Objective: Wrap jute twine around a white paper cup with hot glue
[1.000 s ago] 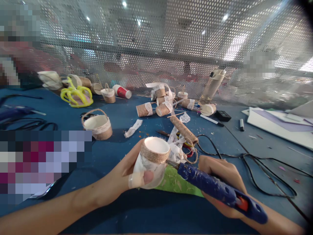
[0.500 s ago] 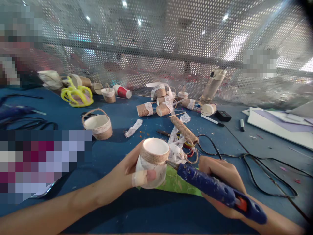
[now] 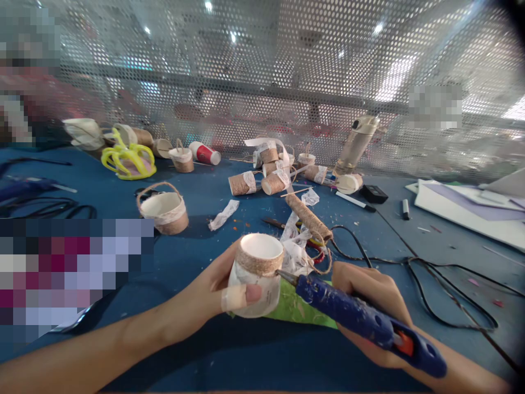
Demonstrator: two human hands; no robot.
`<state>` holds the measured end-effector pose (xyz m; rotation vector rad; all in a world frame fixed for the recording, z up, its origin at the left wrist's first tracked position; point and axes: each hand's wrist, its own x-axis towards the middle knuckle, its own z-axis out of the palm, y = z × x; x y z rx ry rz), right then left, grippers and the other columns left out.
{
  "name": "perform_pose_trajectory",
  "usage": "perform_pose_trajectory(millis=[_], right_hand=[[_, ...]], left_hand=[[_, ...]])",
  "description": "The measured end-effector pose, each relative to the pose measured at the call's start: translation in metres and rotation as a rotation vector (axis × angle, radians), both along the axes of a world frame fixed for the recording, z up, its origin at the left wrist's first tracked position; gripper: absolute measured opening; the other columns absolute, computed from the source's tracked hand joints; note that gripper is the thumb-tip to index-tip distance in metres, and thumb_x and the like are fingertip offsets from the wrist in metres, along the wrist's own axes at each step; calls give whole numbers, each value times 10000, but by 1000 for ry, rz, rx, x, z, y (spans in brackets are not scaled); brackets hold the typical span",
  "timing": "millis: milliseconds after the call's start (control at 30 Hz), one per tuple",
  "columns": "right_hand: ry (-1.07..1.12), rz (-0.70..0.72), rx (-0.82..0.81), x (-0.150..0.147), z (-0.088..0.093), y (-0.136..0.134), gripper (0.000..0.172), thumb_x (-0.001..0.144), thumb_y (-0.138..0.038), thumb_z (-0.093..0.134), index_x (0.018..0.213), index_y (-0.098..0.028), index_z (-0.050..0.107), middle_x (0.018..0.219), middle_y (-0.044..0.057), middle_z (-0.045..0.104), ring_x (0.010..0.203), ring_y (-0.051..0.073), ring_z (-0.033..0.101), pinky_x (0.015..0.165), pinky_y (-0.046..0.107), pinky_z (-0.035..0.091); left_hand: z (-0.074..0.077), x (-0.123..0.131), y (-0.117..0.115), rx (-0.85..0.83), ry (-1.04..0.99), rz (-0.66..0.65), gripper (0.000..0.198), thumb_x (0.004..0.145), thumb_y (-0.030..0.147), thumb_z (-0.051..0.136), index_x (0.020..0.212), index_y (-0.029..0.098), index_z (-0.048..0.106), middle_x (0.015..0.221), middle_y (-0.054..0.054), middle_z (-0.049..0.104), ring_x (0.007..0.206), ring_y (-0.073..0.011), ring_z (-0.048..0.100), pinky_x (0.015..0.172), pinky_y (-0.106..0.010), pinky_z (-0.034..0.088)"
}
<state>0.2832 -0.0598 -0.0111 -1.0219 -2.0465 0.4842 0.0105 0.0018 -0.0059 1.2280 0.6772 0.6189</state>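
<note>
- change is slight: over the last second the left hand (image 3: 213, 290) has been drawn a little leftward, and the paper cup (image 3: 258, 284) in it has been turned a touch more upright.
- the cup is held above the surface (image 3: 205, 202) just in front of the person. the fingers are closed round its back, and the taped thumb (image 3: 240, 297) is pressed on its front.
- the nozzle (image 3: 286, 277) of the blue glue gun (image 3: 361, 320) has been kept at the lower edge of the twine band (image 3: 259, 264) throughout, so gluing along that band is judged to be still in hand.
- the right hand (image 3: 371, 287) is wrapped shut round the gun's handle. whether the trigger is pressed cannot be told.
- containers: a basket cup (image 3: 164, 212) with a twine handle stands upright to the left, its white inside bare.
- a red cup (image 3: 205, 154) lies on its side further back, and its contents cannot be seen.
- the held cup's inside is seen white and empty.
- twine-wrapped cups (image 3: 256, 182) lie tipped over behind it, with nothing seen inside.
- a pale bottle (image 3: 355, 143) stands tilted to the right of them.
</note>
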Motion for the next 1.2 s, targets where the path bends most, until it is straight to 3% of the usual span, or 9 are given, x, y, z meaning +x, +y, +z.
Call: perform_pose_trajectory(millis=[400, 867, 1100, 1200], right_hand=[[13, -36, -64, 1, -4, -1, 242, 780, -196, 557, 721, -236, 326, 643, -50, 405, 546, 113, 340, 533, 281, 231], [11, -30, -73, 1, -1, -1, 225, 813, -209, 541, 703, -233, 346, 632, -44, 419, 541, 114, 363, 520, 277, 256], [187, -121, -136, -3, 0, 3, 192, 820, -206, 596, 702, -235, 447, 597, -47, 459, 489, 111, 391, 465, 260, 324], [325, -173, -174, -7, -1, 4, 110, 880, -224, 616, 819, -249, 528, 669, -31, 553, 546, 134, 519, 507, 261, 433]], left_hand=[[8, -2, -1, -21, -16, -25, 623, 750, 463, 768, 1297, 240, 572, 1302, -51, 659, 1249, -331, 546, 1001, -372, 452], [7, 2, 0, -45, -2, -8, 610, 726, 510, 784, 1244, 261, 581, 1248, -36, 656, 1177, -286, 547, 994, -379, 423], [1, -1, 3, -8, -31, -39, 540, 771, 468, 759, 1239, 247, 604, 1233, -61, 672, 1131, -283, 585, 937, -363, 459], [0, 2, 1, -4, -47, -67, 568, 767, 453, 775, 1266, 260, 584, 1270, -62, 661, 1147, -280, 591, 955, -366, 461]])
